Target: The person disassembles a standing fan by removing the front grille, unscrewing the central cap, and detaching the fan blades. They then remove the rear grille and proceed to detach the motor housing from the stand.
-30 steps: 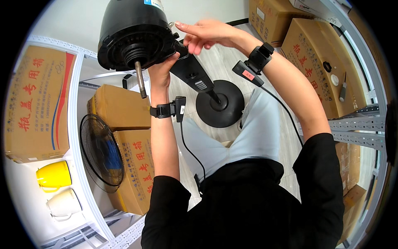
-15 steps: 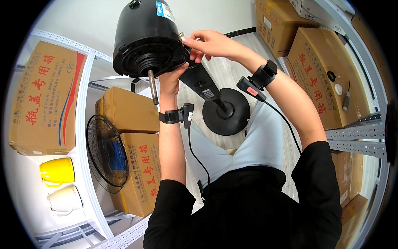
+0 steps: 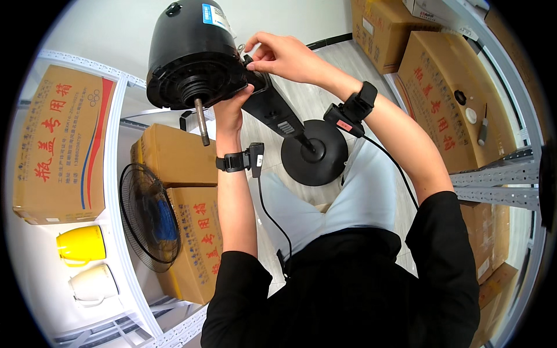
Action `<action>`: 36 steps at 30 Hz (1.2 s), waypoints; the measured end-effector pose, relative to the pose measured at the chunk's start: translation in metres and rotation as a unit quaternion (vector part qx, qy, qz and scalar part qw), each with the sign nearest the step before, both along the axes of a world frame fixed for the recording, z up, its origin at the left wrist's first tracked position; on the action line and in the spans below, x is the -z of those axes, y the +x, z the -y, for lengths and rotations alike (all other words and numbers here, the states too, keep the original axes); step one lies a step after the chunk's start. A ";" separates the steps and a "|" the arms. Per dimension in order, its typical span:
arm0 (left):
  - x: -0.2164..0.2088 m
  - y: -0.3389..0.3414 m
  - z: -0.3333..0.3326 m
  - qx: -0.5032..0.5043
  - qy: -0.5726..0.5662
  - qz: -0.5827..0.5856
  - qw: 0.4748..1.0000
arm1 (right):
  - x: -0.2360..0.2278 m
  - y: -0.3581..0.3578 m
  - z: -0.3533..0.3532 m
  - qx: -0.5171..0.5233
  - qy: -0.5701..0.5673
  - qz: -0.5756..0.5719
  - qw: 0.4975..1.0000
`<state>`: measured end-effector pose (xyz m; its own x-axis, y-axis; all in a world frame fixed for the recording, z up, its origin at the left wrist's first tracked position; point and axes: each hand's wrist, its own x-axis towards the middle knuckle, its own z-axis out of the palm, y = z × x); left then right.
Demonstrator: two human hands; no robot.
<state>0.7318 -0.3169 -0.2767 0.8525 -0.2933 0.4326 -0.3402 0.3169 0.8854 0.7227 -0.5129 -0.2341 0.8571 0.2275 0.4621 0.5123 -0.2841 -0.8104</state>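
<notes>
A black fan motor [image 3: 194,52] with a bare metal shaft [image 3: 201,122] sits tilted at the top of a black stand column [image 3: 275,110]. The column runs down to a round black base [image 3: 313,153] on the floor. My left hand [image 3: 231,110] grips the motor from beneath at its neck, thumb up along its side; the other fingers are hidden behind it. At the joint between motor and column, my right hand [image 3: 281,58] has its fingers bent and pinched at a small black knob [image 3: 248,59]. A small metal ring [image 3: 241,49] sticks up beside it.
A wire fan guard [image 3: 149,217] leans on cardboard boxes [image 3: 185,153] at left. A yellow mug [image 3: 81,245] and a white mug [image 3: 94,285] stand on the left shelf. On a right-hand box [image 3: 447,98] lie a screwdriver [image 3: 483,132], a white cap [image 3: 470,116] and a black knob [image 3: 460,97].
The motor and both hands have shifted slightly left in view. My right fingers have moved from the motor's side to the small knob at the joint. My left hand keeps its hold.
</notes>
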 end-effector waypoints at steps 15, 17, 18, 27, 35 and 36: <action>0.033 0.016 0.013 -0.103 0.052 0.028 0.993 | -0.015 0.011 -0.001 -0.041 0.243 -0.345 0.906; 0.022 0.002 0.026 -0.125 0.028 0.019 0.992 | -0.021 0.000 0.004 -0.037 0.148 -0.199 0.968; 0.000 -0.011 0.031 -0.139 0.025 0.026 0.990 | -0.022 0.004 0.018 0.009 0.016 -0.120 0.993; 0.001 -0.015 0.030 -0.246 -0.003 0.051 0.968 | -0.007 -0.010 0.006 0.047 0.141 -0.136 0.979; 0.001 -0.017 0.027 -0.246 -0.010 0.034 0.969 | 0.004 0.009 0.039 -0.023 0.197 -0.398 0.896; 0.003 -0.016 0.026 -0.250 -0.008 0.042 0.967 | 0.004 0.009 0.039 -0.038 0.230 -0.387 0.892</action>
